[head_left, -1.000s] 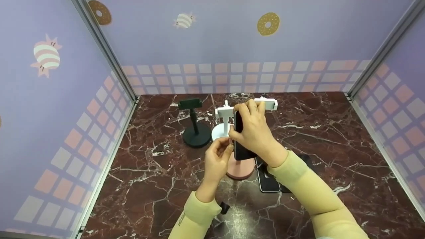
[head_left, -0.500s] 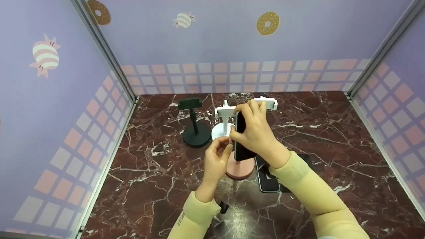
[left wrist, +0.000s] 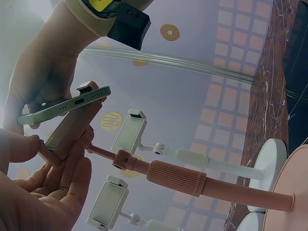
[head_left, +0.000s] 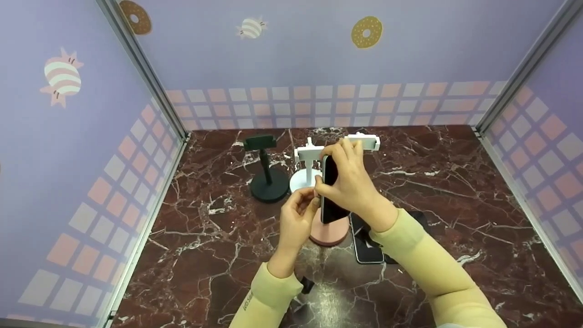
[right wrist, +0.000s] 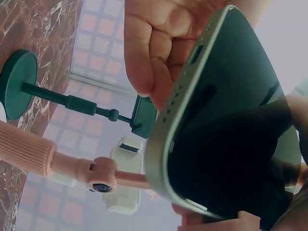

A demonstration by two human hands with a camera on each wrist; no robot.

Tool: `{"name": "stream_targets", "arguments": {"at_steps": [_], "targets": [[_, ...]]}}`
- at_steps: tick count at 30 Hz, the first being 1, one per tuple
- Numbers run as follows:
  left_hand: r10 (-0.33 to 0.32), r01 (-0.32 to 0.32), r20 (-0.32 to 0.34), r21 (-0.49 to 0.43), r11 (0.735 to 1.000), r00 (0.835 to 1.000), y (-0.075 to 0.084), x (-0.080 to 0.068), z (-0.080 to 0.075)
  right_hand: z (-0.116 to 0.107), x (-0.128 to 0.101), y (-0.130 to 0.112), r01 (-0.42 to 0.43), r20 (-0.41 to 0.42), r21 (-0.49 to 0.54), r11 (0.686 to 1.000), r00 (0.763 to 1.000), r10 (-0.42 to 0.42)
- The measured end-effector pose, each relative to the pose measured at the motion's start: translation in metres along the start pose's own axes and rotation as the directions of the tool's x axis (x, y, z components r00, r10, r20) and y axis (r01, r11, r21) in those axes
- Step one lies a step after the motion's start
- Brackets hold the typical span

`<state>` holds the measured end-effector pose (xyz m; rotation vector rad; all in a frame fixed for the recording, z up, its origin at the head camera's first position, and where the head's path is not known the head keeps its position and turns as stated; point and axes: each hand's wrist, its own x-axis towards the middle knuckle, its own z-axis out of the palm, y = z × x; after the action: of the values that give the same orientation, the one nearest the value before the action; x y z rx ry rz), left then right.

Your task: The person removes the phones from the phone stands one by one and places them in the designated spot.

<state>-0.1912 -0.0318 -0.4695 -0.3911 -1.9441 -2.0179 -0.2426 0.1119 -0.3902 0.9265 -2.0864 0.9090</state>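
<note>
My left hand pinches the end of the pink phone stand's clamp; in the left wrist view its thumb lies on the clamp's lip and the fingers curl under. Above it, my right hand grips a smartphone with a dark screen and pale green edge. The phone slants over the clamp, its one side under the clamp's far hook and its other side lifted near my left thumb. The pink stand's round base stands on the table below the phone.
A dark green phone stand stands left, a white one beside it. Another white holder shows behind my right hand. Dark phones lie on the marbled table by my right forearm. Patterned panels enclose the table.
The phone has dropped slightly and shifted a little toward my left hand, its lower edge now lower. My right thumb has come closer to my left fingers. The left hand has hardly moved.
</note>
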Motion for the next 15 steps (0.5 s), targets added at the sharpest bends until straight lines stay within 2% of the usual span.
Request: {"name": "stream_targets", "arguments": {"at_steps": [15], "targets": [[0.020,-0.020,0.010,0.028,0.999,1.000,-0.0009,0.0011,-0.0027,0.0088,-0.0054,-0.0086,0.072,-0.080,-0.009,0.997,0.994,-0.073]]}}
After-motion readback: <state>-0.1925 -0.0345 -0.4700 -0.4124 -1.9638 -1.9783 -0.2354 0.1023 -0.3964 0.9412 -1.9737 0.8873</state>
